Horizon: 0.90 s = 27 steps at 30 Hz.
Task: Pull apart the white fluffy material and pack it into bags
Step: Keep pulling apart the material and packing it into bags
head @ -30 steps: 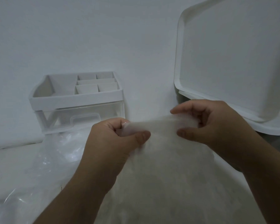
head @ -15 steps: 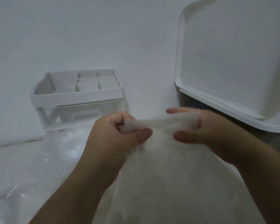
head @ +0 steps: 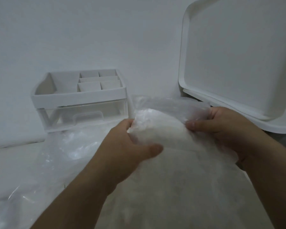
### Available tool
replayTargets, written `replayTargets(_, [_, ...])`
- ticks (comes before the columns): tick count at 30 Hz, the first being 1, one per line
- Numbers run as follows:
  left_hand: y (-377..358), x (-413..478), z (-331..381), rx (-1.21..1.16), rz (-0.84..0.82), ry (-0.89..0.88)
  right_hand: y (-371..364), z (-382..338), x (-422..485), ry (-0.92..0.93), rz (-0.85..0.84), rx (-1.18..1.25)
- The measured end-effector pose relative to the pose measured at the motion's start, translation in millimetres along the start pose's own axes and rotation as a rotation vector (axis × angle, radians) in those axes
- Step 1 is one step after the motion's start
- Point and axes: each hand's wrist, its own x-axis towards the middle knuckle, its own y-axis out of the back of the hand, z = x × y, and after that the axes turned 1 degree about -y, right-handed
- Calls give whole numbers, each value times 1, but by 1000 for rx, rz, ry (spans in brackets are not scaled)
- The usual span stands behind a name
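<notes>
The white fluffy material (head: 165,129) fills the centre and lower middle of the frame and appears to bulge inside a clear bag (head: 172,104). It looks light, soft and springy, so expect it to push back, and the film looks thin and slippery. Your left hand (head: 129,146) pinches the bag's left edge. Your right hand (head: 221,129) curls round its right edge. Grip the film near the mouth, not the fluff. A drawer organiser (head: 79,100) sits behind at left, and a white tray (head: 238,55) leans at upper right.

The white table (head: 15,162) carries a drawer organizer (head: 79,96) at its back edge, with crumpled clear plastic (head: 40,171) just in front.
</notes>
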Motion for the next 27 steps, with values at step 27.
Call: replayTargets(27, [9,24,84,762,-368,-116,-2,-13,-15,249,-189,-484])
